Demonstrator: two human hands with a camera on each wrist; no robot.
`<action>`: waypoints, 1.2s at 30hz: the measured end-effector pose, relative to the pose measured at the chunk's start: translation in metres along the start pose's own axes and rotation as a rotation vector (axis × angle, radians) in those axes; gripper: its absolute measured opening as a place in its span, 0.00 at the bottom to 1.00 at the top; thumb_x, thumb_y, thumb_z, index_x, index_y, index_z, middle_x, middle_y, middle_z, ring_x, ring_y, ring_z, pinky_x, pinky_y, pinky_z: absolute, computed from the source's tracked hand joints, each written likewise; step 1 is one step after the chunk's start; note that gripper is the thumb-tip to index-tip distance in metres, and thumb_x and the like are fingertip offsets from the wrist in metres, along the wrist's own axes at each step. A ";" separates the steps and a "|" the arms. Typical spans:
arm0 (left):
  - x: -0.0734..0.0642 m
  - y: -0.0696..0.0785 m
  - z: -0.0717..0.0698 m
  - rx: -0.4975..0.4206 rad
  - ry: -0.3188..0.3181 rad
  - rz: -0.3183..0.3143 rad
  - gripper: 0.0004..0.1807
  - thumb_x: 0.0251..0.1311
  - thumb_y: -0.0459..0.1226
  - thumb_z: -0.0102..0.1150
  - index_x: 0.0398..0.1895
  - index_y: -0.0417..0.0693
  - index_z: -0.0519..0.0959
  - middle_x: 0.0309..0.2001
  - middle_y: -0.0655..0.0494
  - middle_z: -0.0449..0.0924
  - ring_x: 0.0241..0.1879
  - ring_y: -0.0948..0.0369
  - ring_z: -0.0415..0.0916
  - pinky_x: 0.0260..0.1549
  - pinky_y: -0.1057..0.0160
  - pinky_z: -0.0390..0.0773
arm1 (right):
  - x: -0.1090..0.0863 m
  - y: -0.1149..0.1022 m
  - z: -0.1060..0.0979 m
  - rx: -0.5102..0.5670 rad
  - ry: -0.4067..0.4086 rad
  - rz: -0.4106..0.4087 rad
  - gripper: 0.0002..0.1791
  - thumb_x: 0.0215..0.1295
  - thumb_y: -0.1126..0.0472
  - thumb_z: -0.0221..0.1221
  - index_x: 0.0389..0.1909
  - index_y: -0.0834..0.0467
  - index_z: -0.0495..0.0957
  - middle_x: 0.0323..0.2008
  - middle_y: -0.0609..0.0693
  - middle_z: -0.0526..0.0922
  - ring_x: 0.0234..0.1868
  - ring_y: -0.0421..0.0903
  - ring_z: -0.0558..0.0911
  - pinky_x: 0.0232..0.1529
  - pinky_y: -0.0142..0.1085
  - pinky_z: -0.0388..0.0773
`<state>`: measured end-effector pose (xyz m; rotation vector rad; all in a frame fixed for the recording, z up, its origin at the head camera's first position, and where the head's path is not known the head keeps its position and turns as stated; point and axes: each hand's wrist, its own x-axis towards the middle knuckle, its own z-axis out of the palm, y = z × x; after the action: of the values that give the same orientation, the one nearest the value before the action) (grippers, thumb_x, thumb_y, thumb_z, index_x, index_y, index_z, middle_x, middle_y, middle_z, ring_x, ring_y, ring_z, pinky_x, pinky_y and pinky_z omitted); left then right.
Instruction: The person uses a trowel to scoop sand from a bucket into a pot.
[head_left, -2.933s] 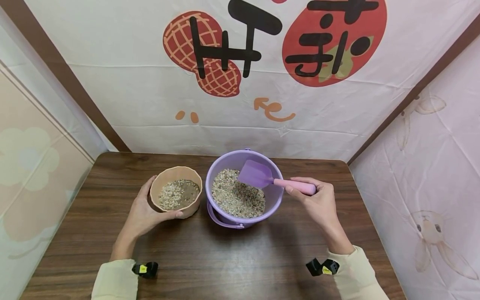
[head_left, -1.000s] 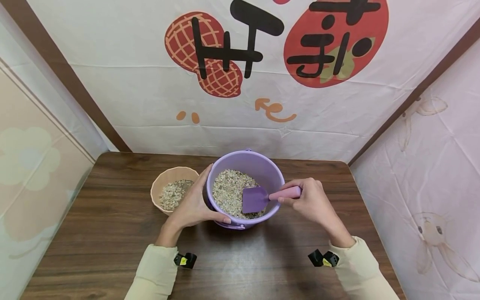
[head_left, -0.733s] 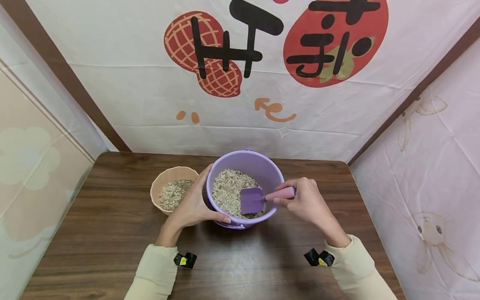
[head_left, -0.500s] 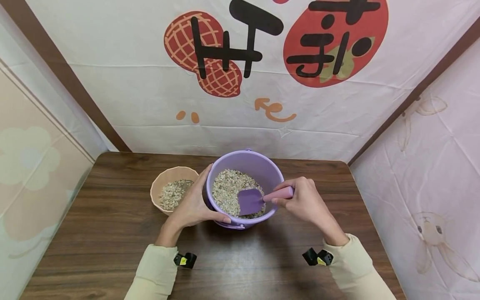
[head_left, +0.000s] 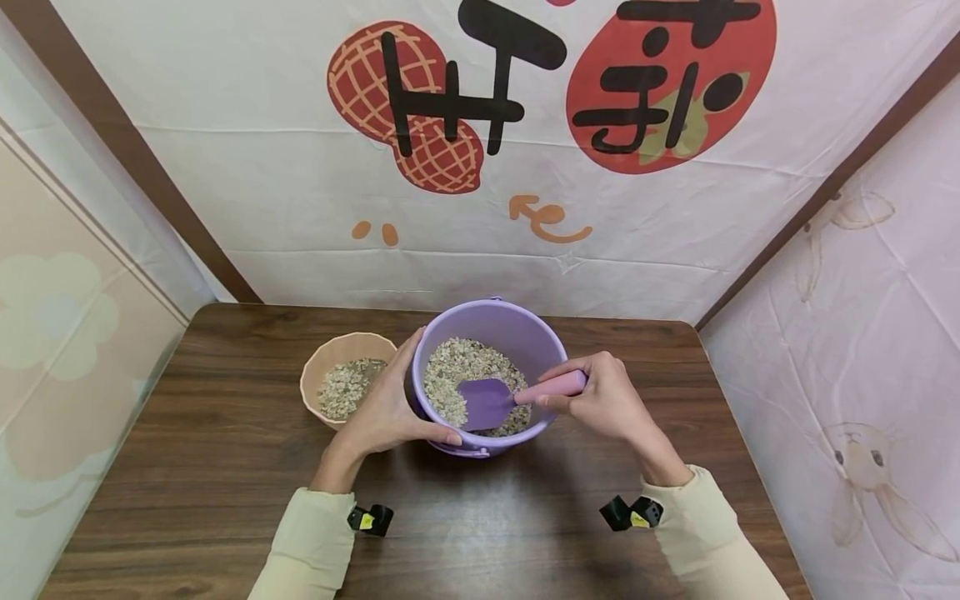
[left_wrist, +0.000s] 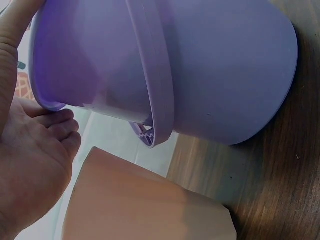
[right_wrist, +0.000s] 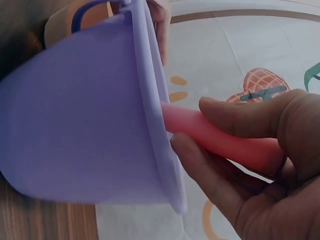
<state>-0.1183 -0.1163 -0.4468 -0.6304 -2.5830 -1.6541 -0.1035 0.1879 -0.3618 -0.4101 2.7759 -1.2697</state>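
A lilac plastic bucket partly filled with pale, speckled gravel stands on the table. My left hand holds its left side, thumb along the near rim and the other fingers round the far left; the left wrist view shows fingertips at the rim. With my right hand I grip the pink handle of a small toy shovel. Its purple blade lies in the bucket, front edge down among the grains. In the right wrist view the handle passes over the rim between thumb and fingers.
A peach faceted bowl with some of the same gravel stands left of the bucket, partly hidden by my left hand. The bucket's carrying handle hangs down its side. Behind the brown wooden table hangs a printed cloth.
My left hand has left the bowl and now holds the bucket. My right hand has brought the shovel down into the bucket and pushed it leftward through the gravel.
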 end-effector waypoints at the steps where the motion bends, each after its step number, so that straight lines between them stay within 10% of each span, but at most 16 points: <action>1: 0.000 0.000 0.000 0.000 -0.001 0.001 0.83 0.17 0.54 0.91 0.82 0.50 0.48 0.76 0.51 0.58 0.71 0.50 0.61 0.70 0.40 0.58 | 0.001 0.000 0.002 0.025 -0.003 0.005 0.09 0.51 0.64 0.77 0.35 0.55 0.91 0.31 0.44 0.90 0.36 0.41 0.84 0.33 0.34 0.80; 36: -0.003 0.002 0.000 0.005 -0.002 -0.016 0.84 0.18 0.54 0.91 0.83 0.53 0.46 0.78 0.51 0.55 0.73 0.49 0.58 0.71 0.40 0.56 | 0.015 0.010 0.035 0.264 0.163 0.174 0.13 0.52 0.62 0.77 0.39 0.57 0.90 0.32 0.49 0.90 0.38 0.46 0.83 0.29 0.33 0.79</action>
<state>-0.1153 -0.1170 -0.4459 -0.6130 -2.5993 -1.6513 -0.1143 0.1641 -0.3912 -0.0481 2.6422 -1.6603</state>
